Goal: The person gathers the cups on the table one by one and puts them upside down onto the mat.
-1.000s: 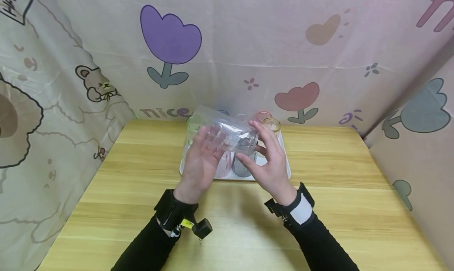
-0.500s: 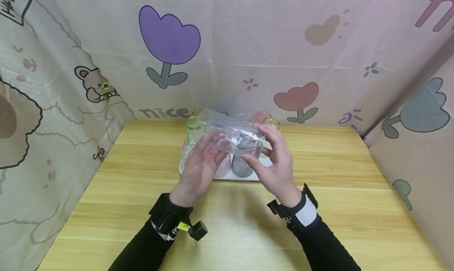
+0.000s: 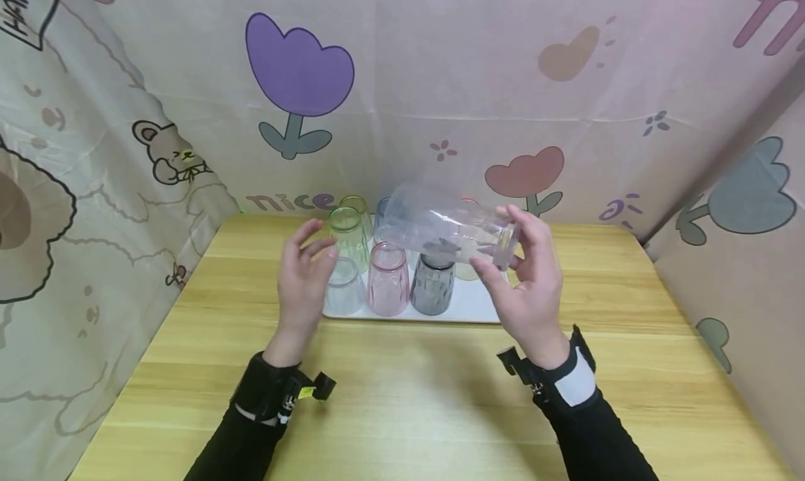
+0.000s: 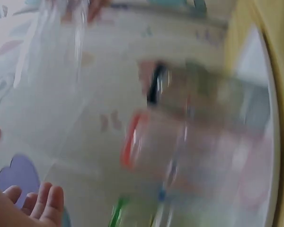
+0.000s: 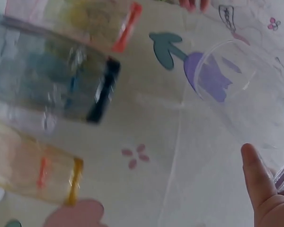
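Between the thumb and curled fingers of our right hand [image 3: 531, 285] we grip a clear glass jar [image 3: 449, 229], lying on its side in the air, its mouth end at our fingertips and its base pointing away to their left; below it a white tray [image 3: 484, 306] carries a grey cup [image 3: 432, 284], a pink cup [image 3: 387, 286], a clear cup [image 3: 344, 285] and a green cup [image 3: 349, 235]; our left hand [image 3: 305, 282] holds nothing, fingers loosely spread and slightly bent, its fingertips just beside the green cup; both wrists hover over the wooden table [image 3: 629, 369].
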`<state>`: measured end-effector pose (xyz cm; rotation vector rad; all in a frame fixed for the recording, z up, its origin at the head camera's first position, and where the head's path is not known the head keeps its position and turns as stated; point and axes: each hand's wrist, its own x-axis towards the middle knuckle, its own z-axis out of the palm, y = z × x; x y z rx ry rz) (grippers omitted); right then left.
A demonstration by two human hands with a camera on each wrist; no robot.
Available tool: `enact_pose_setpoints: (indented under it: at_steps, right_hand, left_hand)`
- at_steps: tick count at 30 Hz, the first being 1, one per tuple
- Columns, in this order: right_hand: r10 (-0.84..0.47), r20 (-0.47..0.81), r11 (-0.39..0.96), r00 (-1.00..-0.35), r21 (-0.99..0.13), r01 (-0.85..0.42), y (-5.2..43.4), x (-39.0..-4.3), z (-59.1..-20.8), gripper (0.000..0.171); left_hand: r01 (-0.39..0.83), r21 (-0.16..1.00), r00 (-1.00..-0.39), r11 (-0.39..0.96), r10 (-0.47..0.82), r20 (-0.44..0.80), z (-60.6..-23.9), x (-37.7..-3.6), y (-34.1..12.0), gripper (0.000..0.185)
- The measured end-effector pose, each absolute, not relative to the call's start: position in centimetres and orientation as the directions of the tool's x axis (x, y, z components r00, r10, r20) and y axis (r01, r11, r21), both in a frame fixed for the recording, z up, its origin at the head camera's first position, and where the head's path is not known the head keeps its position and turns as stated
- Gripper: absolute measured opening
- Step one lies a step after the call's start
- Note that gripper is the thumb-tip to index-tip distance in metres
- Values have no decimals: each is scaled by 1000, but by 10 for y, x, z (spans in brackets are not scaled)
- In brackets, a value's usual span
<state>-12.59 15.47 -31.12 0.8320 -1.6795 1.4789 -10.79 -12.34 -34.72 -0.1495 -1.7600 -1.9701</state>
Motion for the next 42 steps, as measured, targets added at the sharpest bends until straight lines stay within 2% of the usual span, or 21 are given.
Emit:
enact_pose_setpoints:
  at_steps: [2,4,7,10,15,20,28,42]
  right_hand:
    - [23,854,133,-519,-517,-845,161,-127,-307,80]
    - [40,852,152,-522,-522,-840,169,-128,-304,81]
    - [52,844,199,-534,-533,-822,182,-129,-301,82]
    - [47,831,300,-554,-541,-786,195,-129,-298,83]
    - [24,794,482,-608,-542,-689,213,-126,-295,73]
    - [-12,754,564,-657,-538,-627,222,-125,-300,56]
    - [-104,664,645,-741,-522,-558,228,-131,-324,65]
    - [-274,476,741,-836,-449,-499,224,-147,-353,61]
  left_hand:
    - [404,910,-855,88,-317,410,-353,-112,-136,53]
    - [338,922,-866,191,-321,384,-358,-117,-150,52]
    - [183,938,-926,295,-268,266,-366,-121,-168,50]
    - [40,914,-977,403,-176,120,-375,-124,-182,51]
    - [-50,833,-997,551,-82,-6,-396,-130,-193,53]
    - [-104,787,-995,609,-65,-81,-416,-134,-196,53]
    - [-151,747,-988,647,-64,-144,-432,-138,-196,53]
    - [-168,753,-986,637,-99,-136,-437,-136,-192,46]
